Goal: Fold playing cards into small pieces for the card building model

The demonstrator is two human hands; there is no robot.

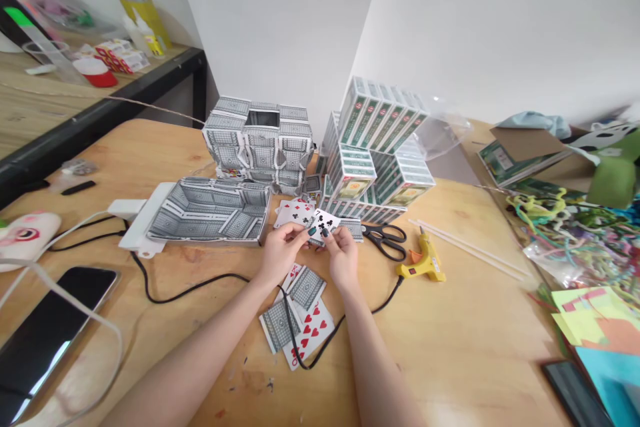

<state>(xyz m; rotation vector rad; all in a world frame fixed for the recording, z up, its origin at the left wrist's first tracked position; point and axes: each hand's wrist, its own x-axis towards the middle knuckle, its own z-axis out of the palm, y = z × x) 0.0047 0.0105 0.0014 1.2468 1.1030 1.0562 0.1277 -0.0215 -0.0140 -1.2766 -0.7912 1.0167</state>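
Note:
Between both hands is a playing card (327, 221), a seven of clubs. My left hand (281, 252) pinches its left side with thumb and fingers. On the card's lower right, my right hand (343, 255) is closed in the same way. Just behind the fingers lie more face-up cards (293, 211). Below the hands, a loose pile has a ten of hearts (311, 333) and some folded cards (307, 288) with grey backs. An open tray made of cards (213, 217) stands left of my left hand. Behind it rises a larger card-built structure (263, 147).
Stacked card boxes (377, 167) stand at the back right. Black scissors (386, 240) and a yellow glue gun (424, 261) lie right of my hands. The glue gun's black cord (335, 340) crosses the pile. A white power strip (150, 227) and phone (60, 327) are left.

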